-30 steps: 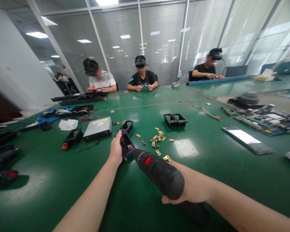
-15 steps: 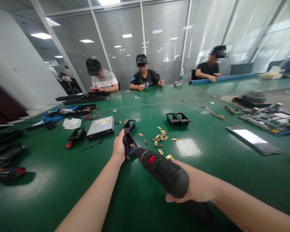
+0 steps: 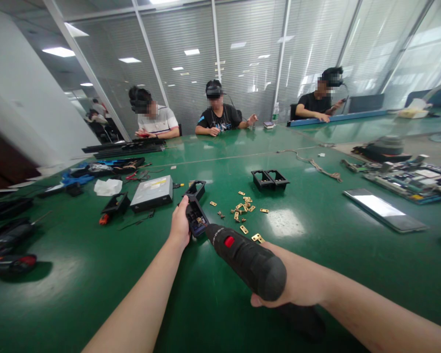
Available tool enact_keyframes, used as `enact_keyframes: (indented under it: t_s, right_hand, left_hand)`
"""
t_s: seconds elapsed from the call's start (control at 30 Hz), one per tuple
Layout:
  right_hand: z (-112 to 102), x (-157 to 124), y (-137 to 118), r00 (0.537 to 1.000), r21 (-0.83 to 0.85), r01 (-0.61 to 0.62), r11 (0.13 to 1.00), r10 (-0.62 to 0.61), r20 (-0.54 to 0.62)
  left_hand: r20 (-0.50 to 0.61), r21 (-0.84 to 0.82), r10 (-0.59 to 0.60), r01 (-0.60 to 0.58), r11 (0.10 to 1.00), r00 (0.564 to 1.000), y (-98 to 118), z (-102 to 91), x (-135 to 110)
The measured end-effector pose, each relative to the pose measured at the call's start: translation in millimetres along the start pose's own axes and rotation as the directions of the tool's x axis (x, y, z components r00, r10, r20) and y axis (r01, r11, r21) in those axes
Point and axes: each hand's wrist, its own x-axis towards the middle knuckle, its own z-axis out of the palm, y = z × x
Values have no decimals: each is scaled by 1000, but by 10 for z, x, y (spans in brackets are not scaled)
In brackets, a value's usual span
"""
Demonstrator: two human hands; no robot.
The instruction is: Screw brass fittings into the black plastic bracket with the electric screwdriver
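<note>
My left hand [image 3: 180, 220] grips a black plastic housing [image 3: 195, 215], tilted, with small brass-coloured bits inside it. My right hand [image 3: 290, 277] is wrapped round the handle of a black cordless screwdriver [image 3: 246, 257] with a red switch. The tool's nose points into the lower right part of the housing; its tip is hidden. Just behind the held housing stands another black housing [image 3: 197, 189]. To the right of it, brass plates [image 3: 243, 229] and small screws [image 3: 221, 214] lie scattered on the green table [image 3: 132, 274].
Two joined black frames [image 3: 270, 181] stand farther back. At left are an optical drive [image 3: 152, 192], a black housing [image 3: 115, 205] and a power tool [image 3: 12, 262]. A phone [image 3: 384, 211] and circuit boards [image 3: 419, 176] lie at right. Several people sit across the table.
My hands, the housing and the screwdriver keep nearly the same pose. Across the table, the middle person's hand has risen outward, and the right-hand person has lifted one hand.
</note>
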Motion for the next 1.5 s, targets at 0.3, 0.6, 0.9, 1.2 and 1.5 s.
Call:
enact_keyframes:
  t_s: [0.3,0.6,0.9,1.2,1.5]
  right_hand:
    - [-9,10,16,1000,-12,2,1000,-2,-16]
    - [4,2,-8,1000,-9,-12,1000,12,-5]
    - [-6,5,-12,1000,-14,-2,1000,2,11]
    - [-11,7,12,1000,-11,21,1000,-21,-1]
    - [-8,-1,-12,1000,-3,1,1000,-1,-3]
  left_hand:
    - [8,-4,-7,7,1000,1000,-11,-17,11]
    - [18,-22,-8,9,1000,1000,-42,-53,62]
    - [-1,9,-17,17,1000,1000,-19,-29,32]
    - [3,-7,-9,9,1000,1000,-23,-32,30]
    - [1,-13,-18,18,1000,1000,-5,-22,12]
